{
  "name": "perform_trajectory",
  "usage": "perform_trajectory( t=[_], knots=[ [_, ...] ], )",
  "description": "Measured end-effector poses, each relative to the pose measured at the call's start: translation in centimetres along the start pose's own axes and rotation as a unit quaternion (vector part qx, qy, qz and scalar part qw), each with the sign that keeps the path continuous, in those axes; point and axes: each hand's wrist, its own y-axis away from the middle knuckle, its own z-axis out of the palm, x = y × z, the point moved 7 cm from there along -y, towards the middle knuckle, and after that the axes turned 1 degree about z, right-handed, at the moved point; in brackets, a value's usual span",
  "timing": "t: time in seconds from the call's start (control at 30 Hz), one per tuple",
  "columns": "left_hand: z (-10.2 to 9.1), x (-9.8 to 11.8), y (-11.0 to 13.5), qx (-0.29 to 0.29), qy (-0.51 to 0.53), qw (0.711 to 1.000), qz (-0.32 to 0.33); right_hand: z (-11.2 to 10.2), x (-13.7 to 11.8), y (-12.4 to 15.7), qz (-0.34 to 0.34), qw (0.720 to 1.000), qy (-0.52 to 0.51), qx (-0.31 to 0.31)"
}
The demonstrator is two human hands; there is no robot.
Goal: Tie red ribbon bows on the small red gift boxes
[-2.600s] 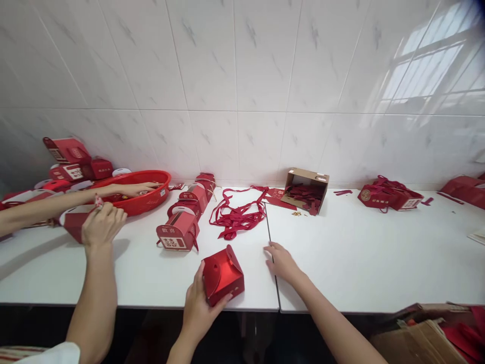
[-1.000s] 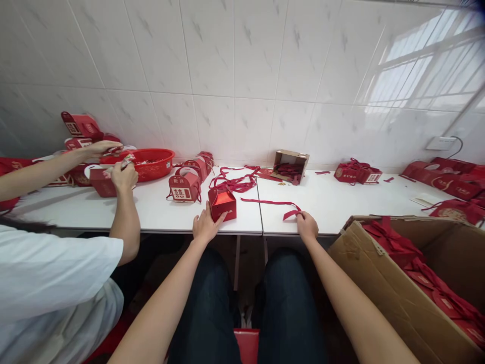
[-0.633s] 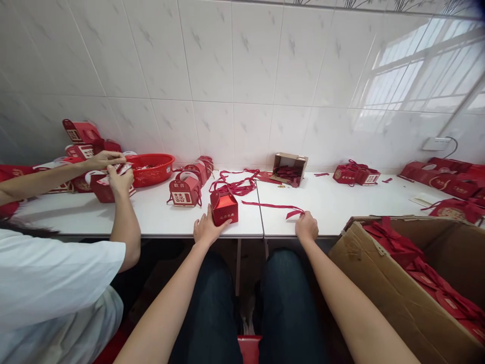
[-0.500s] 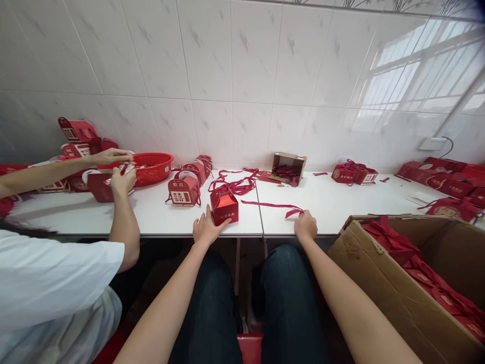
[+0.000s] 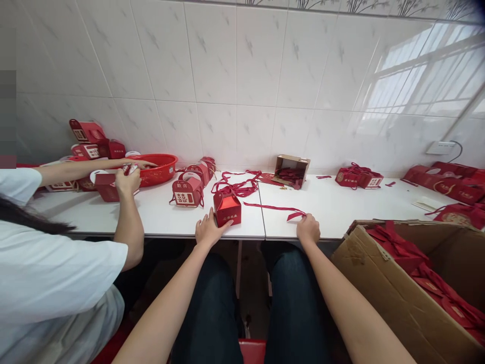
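A small shiny red gift box [image 5: 227, 209] stands upright near the front edge of the white table [image 5: 341, 207]. My left hand [image 5: 207, 230] rests against its near left side, fingers spread along it. A dark red ribbon [image 5: 275, 207] lies flat across the table seam to the right of the box. My right hand [image 5: 308, 227] pinches the ribbon's folded right end at the table's edge.
A co-worker in a white shirt sits at my left; their hands [image 5: 127, 178] work on a red box beside a red basket [image 5: 157, 168]. Finished red boxes [image 5: 188, 189], loose ribbons [image 5: 235, 186] and a small cardboard box [image 5: 291, 169] lie further back. A large carton [image 5: 401, 283] of red items stands at my right.
My right hand took a ribbon and drew it to the front edge. The red box was tipped from my grasp to standing upright. The camera pulled back and my legs came into view.
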Motion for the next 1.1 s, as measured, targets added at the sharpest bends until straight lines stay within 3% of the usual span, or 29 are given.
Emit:
perform_trajectory(
  t=[0.57, 0.83, 0.9, 0.97, 1.03, 1.07, 1.1],
  knots=[
    [-0.3, 0.1, -0.1, -0.053, 0.021, 0.998, -0.015, 0.5, 0.0, -0.1, -0.033, 0.999, 0.004, -0.008],
    [0.2, -0.6, -0.5, -0.034, 0.067, 0.997, -0.014, 0.2, 0.1, 0.0, -0.043, 0.999, -0.027, -0.016],
    [-0.2, -0.6, -0.2, 0.004, 0.088, 0.996, 0.003, 0.1, 0.0, 0.0, -0.046, 0.998, -0.047, -0.020],
    [-2.1, 0.0, 0.8, 0.108, 0.115, 0.987, 0.030, -0.2, -0.7, 0.2, -0.061, 0.995, -0.074, -0.029],
    [-5.1, 1.7, 3.2, 0.249, 0.138, 0.955, 0.086, -1.2, -2.8, 1.3, -0.119, 0.985, -0.119, -0.032],
    [-6.3, 3.2, 4.5, 0.276, 0.145, 0.941, 0.134, -2.1, -4.5, 2.3, -0.173, 0.973, -0.152, -0.031],
    [-7.1, 4.9, 5.7, 0.267, 0.154, 0.934, 0.181, -3.1, -6.3, 3.6, -0.232, 0.954, -0.188, -0.034]
  ],
)
